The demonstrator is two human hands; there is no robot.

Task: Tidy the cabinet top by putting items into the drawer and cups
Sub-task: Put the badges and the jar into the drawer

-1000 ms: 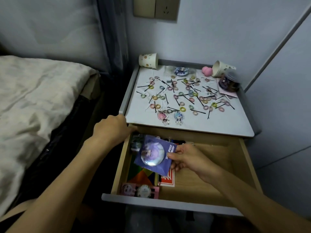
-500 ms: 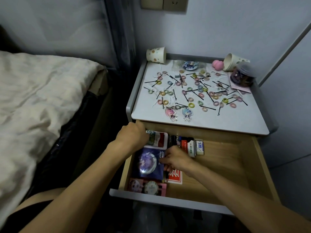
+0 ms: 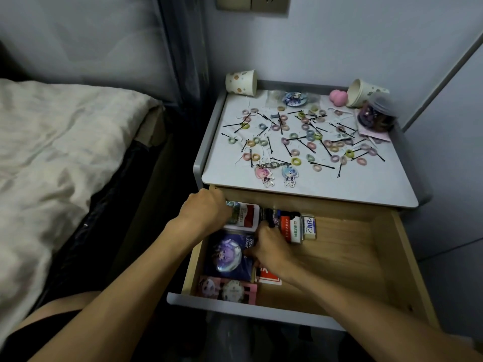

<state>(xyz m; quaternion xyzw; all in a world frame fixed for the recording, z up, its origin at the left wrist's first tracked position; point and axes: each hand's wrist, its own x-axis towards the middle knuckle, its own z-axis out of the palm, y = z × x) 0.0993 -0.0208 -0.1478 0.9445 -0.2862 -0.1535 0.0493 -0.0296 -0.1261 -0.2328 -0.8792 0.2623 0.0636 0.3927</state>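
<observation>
Lower centre, inside the open drawer (image 3: 339,257), the right hand (image 3: 271,252) pinches the purple badge packet (image 3: 227,254). The left hand (image 3: 206,212) is curled beside it; I cannot tell what it holds.

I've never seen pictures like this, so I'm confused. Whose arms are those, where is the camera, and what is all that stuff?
No machine here: those are a person's two bare arms. The camera sits on their head, looking down, so you see what they see. The left hand is in the open drawer near its back left corner; its fingers are hidden. The right hand touches the edge of a blue badge pack lying in the drawer; I can't tell if it pinches it. On the cabinet top lie many small hair ties, black hairpins, two keychains, an upright paper cup and a tipped paper cup.
</observation>
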